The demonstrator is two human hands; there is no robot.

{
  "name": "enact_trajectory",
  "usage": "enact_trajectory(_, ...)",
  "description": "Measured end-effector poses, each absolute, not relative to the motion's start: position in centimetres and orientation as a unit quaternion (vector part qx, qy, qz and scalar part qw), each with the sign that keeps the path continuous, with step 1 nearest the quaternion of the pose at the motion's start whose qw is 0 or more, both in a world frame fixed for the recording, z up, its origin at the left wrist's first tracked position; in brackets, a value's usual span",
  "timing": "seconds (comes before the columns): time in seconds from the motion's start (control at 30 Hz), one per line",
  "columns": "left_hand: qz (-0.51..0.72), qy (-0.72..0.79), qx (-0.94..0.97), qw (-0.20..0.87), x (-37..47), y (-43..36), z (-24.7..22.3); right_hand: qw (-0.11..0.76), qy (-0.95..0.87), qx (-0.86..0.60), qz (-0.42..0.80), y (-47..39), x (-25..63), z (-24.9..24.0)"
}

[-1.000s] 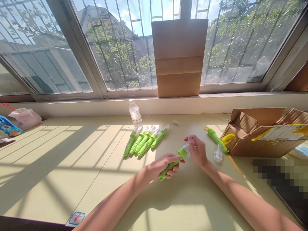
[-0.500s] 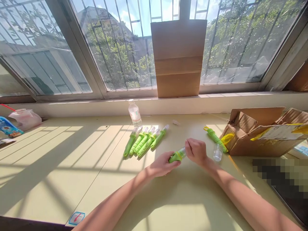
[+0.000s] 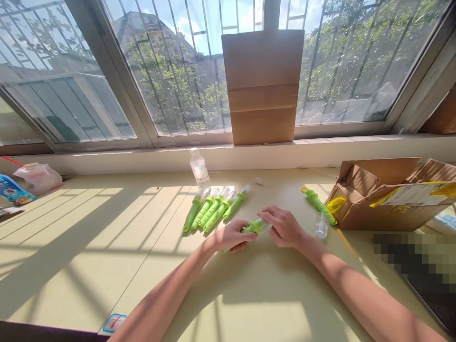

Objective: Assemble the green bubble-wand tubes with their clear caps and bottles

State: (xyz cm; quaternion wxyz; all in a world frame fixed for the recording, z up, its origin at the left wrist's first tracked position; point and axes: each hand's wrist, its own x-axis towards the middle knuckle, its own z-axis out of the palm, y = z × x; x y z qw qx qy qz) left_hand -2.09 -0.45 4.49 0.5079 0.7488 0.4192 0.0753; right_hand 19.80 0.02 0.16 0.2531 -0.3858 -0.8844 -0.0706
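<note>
My left hand (image 3: 235, 236) is closed around a green plastic tube (image 3: 252, 226). The tube is tilted, with its clear cap (image 3: 263, 222) pointing up to the right and its lower end showing below my palm. At that cap is my right hand (image 3: 283, 227), its fingers bent over the clear plastic; part of the cap is hidden behind them. Several similar green tubes with clear caps (image 3: 213, 211) lie side by side beyond my left hand. To the right, a green tube with a yellow loop (image 3: 318, 205) lies uncapped, beside a loose clear cap (image 3: 321, 226).
A clear bottle (image 3: 200, 170) stands behind the row of tubes. At the right is an open cardboard box (image 3: 377, 209) with yellow tape. A cardboard sheet (image 3: 263, 90) leans against the window. A pink-white bag (image 3: 41, 178) and a blue packet (image 3: 14, 188) sit far left.
Both hands have shifted slightly left with the green tube. My right hand has loosened from a fist around the cap to more extended fingers.
</note>
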Motion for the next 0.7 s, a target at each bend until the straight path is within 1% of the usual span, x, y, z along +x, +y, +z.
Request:
enact_trajectory(0.03, 0.069, 0.400, 0.725, 0.557, -2.3, -0.3, 4.7, 0.245, -0.890, -0.372, -0.094, 0.1, 19.8, 0.1)
enact_trajectory(0.1, 0.064, 0.375, 0.693, 0.612, -2.5, -0.2, 5.1, 0.221, -0.889, -0.371, -0.151, 0.3, 19.6, 0.0)
enact_trajectory(0.2, 0.070, 0.357, 0.701, 0.613, -2.2, -0.7, 5.1, 0.192, -0.874, -0.394, -0.212, 0.7, 19.5, -0.2)
enact_trajectory(0.27, 0.092, 0.359, 0.720, 0.587, -1.9, -1.1, 4.8, 0.176, -0.865, -0.417, -0.216, 0.7, 19.4, -0.1)
enact_trajectory(0.33, 0.101, 0.374, 0.736, 0.554, -1.7, -1.3, 4.4, 0.145, -0.860, -0.448, -0.199, 0.5, 19.3, 0.2)
enact_trajectory(0.4, 0.101, 0.398, 0.766, 0.495, -1.6, -1.4, 4.0, 0.109, -0.856, -0.475, -0.173, 0.1, 19.0, 0.7)
enact_trajectory(0.47, 0.116, 0.429, 0.811, 0.382, -1.5, -1.5, 3.6, 0.084, -0.853, -0.494, -0.146, -0.3, 18.7, 1.1)
enact_trajectory(0.53, 0.135, 0.461, 0.843, 0.242, -1.2, -1.6, 3.1, 0.074, -0.847, -0.511, -0.124, -0.4, 18.6, 1.3)
enact_trajectory(0.57, 0.140, 0.475, 0.848, 0.190, -1.0, -1.7, 2.9, 0.074, -0.844, -0.518, -0.118, -0.3, 18.6, 1.3)
enact_trajectory(0.63, 0.146, 0.487, 0.848, 0.149, -0.6, -1.9, 2.6, 0.084, -0.840, -0.523, -0.123, -0.1, 18.8, 1.1)
enact_trajectory(0.67, 0.148, 0.491, 0.845, 0.154, -0.5, -1.9, 2.6, 0.096, -0.839, -0.518, -0.135, 0.1, 18.9, 1.0)
enact_trajectory(0.7, 0.149, 0.494, 0.837, 0.181, -0.4, -1.9, 2.7, 0.114, -0.840, -0.508, -0.153, 0.2, 19.0, 0.9)
